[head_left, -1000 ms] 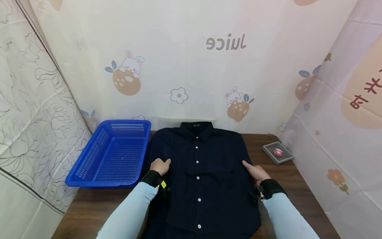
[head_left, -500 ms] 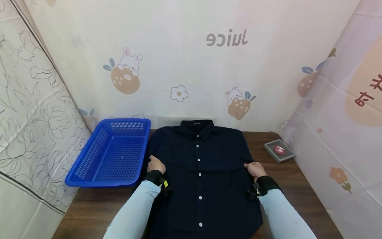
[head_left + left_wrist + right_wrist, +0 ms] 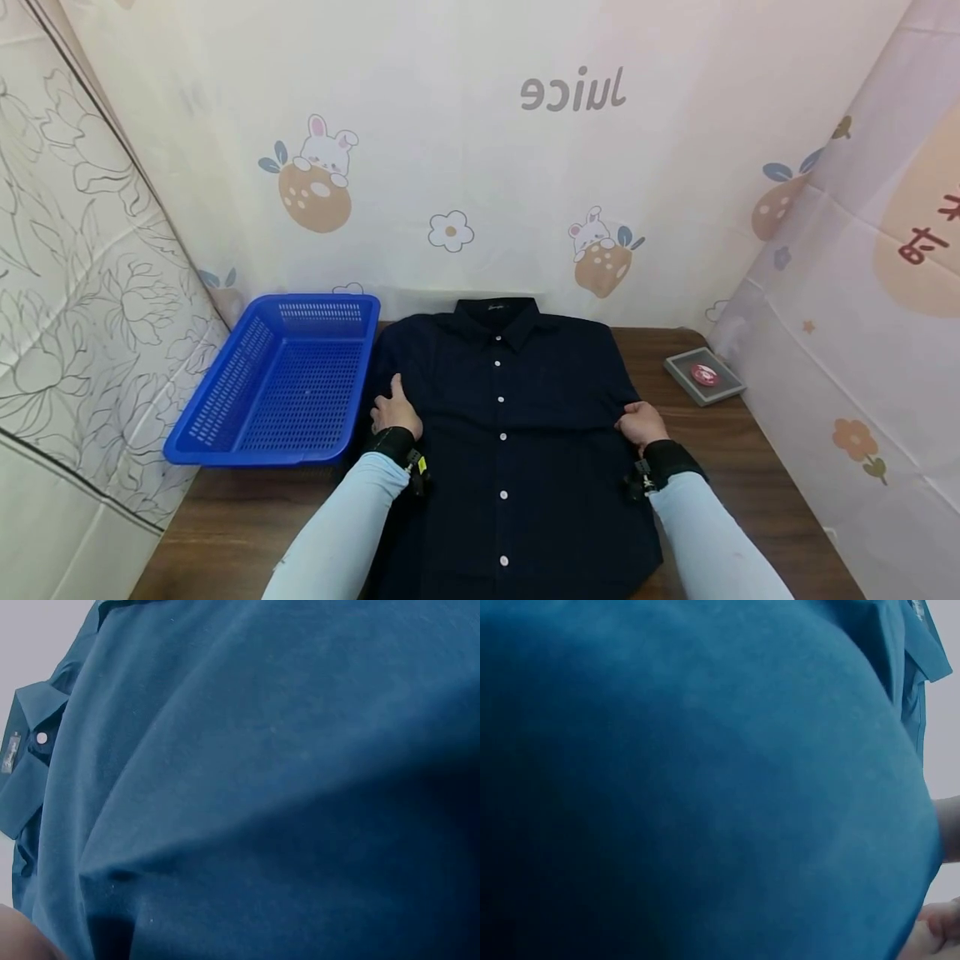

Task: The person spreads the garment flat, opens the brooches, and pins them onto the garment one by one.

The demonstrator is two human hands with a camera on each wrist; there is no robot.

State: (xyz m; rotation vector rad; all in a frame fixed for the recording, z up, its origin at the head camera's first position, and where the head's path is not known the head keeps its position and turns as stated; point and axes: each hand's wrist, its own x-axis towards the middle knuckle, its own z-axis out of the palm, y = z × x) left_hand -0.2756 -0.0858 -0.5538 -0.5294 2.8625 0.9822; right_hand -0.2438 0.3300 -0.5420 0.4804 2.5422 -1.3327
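We find the shirt [image 3: 465, 467] spread btwn L hand [image 3: 397, 413] and R hand [image 3: 642, 423], collar [image 3: 519, 328] beyond both. R hand pinches its side, prob. to draw it taut, as a crease suggests; whether L hand grips we can't tell. Basket [image 3: 255, 458] sits just outside L hand, prob. for easy reach.

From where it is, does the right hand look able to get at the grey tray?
Probably yes: in the head view, only brown table lies between the right hand and the grey tray. The hand seems to grip the side of the dark shirt, so it may need to let go first.
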